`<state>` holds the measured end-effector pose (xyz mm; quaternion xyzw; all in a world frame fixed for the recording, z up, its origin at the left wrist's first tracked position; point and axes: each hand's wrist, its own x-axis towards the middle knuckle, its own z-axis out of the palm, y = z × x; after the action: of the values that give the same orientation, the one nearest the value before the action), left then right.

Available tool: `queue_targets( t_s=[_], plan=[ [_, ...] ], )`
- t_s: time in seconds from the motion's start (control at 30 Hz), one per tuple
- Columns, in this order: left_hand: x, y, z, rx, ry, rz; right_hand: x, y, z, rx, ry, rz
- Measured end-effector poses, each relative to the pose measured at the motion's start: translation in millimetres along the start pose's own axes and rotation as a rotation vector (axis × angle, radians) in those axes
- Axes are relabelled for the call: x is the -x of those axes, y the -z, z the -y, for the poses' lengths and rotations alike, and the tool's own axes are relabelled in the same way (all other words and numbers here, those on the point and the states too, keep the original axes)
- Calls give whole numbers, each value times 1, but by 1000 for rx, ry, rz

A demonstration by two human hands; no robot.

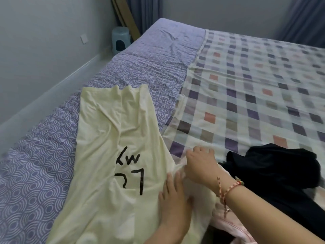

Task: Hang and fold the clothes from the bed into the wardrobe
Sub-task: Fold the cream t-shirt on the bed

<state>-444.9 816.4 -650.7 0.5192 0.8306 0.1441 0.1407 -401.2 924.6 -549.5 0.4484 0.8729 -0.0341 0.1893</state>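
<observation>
A pale yellow T-shirt (109, 147) with black lettering lies spread along the purple patterned bed sheet (40, 173). My left hand (173, 199) rests flat on the shirt's right side, fingers straight. My right hand (200, 164), with a red bracelet at the wrist, reaches across and pinches the shirt's bunched right edge. A black garment (274, 175) lies crumpled to the right on the bed. A pink garment (228, 224) sits under my right forearm, partly hidden.
A checked sheet (255, 85) covers the bed's right half. A wall runs along the left. A light blue plastic stool (120, 40) stands in the far corner beside leaning wooden boards (124, 16). Curtains hang behind the bed.
</observation>
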Motion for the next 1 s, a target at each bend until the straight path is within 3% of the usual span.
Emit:
queue_targets(
  t_s=[0.1, 0.27, 0.5, 0.63, 0.73, 0.8, 0.9, 1.0],
  plan=[
    [1, -15, -5, -34, -15, -23, 4, 0, -14, -55, -12, -52],
    [10, 12, -23, 150, 40, 86, 11, 5, -24, -261, -21, -212],
    [29, 10, -32, 98, 38, -20, 22, 18, -32, -1142, -202, -80],
    [36, 27, -57, 104, 4, -130, 30, 42, -26, -1160, -136, -24],
    [31, 28, -70, 184, 74, -216, 38, 57, -1, -1195, -68, 50],
    [27, 32, -64, 378, 151, -374, 42, 62, 23, -1246, 6, 121],
    [20, 59, -43, 976, 501, -399, 45, 66, 45, -1337, 106, 176],
    [20, 80, 10, 1431, 748, -408, 35, 56, 34, -1361, -2, -39]
  ],
)
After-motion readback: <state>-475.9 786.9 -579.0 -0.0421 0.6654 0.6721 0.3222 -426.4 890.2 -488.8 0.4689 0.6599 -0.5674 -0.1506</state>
